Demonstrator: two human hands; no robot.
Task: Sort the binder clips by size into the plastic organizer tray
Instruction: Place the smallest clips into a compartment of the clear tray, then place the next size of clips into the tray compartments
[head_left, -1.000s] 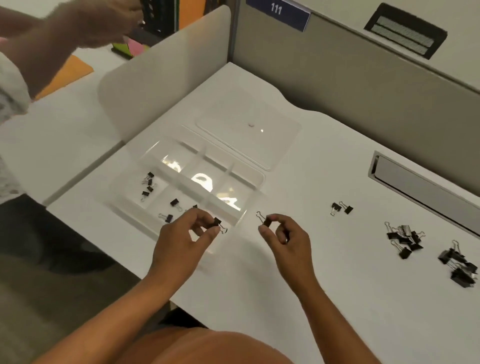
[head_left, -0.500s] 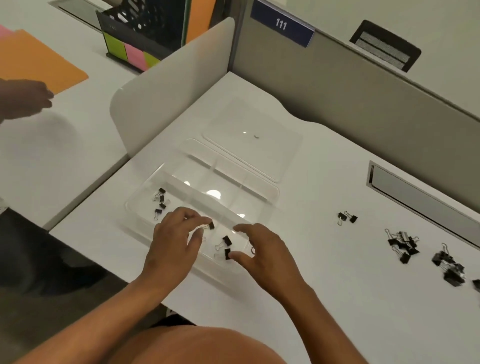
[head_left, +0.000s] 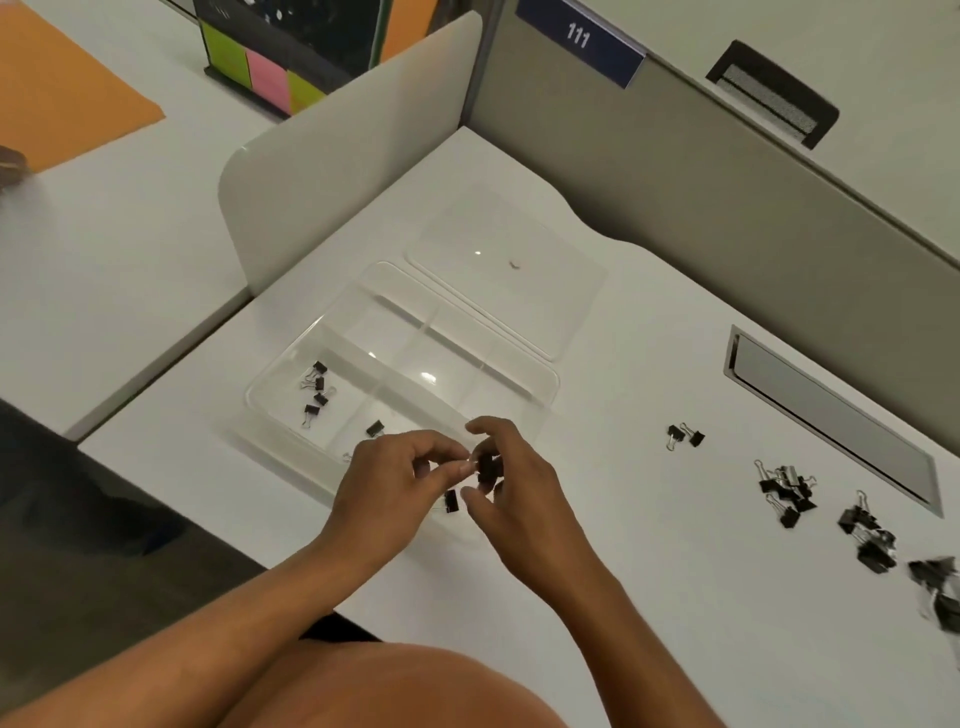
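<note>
Farthest to the left of the left hand (head_left: 400, 480), in the far-left compartment of the clear plastic organizer tray (head_left: 540, 387), lies a cluster of small black binder clips (head_left: 315, 391). Closer to that hand, just beyond its knuckles, a single black clip (head_left: 374, 428) sits in the next compartment. A second ago each hand held one small clip in the air in front of the tray; half a second ago both hands were lowered into the near compartments. Now the hands have drawn together over the near right part of the tray. The left hand's thumb and forefinger are pinched on the silver wire handle of a small black clip (head_left: 487, 467), and the right hand (head_left: 511, 483) curls round the same clip from the other side, its fingers partly closed; whether it truly grips it I cannot tell. Just below the fingertips another black clip (head_left: 451, 501) rests near the tray's front wall.

That suggests the clips carried over have reached the tray and one is being checked or repositioned, so sorting is only partly done. Well to the right of the right hand, on the white bench (head_left: 649, 571), wait a pair of small clips (head_left: 684, 435), then a heap of medium clips (head_left: 784, 491), then a pile of larger clips (head_left: 870, 535).
</note>
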